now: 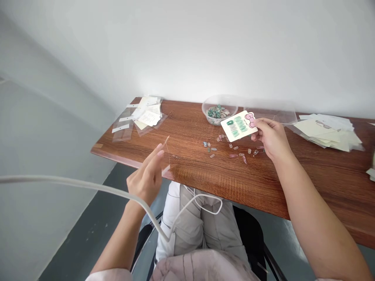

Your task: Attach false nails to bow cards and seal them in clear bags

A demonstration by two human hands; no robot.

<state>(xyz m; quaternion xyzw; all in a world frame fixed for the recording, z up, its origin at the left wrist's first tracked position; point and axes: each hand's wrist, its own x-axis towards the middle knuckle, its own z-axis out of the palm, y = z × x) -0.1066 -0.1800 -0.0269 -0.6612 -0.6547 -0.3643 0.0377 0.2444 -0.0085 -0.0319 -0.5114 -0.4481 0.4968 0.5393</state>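
Left hand (148, 173): fingertips closed, clear bag (166, 170) pinched. Right hand (271, 137): card (249, 130) gripped by one end, held over worktop (187, 128) near tub (209, 120). Bagging apparently being done; spread bag mouth seemingly called for.

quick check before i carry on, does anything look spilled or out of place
Small glossy pink, clear and green pieces lie scattered on the brown wooden table, outside the round clear plastic bowl of similar pieces, so they could look spilled. Oddly, a white cable crosses in front of the left forearm.
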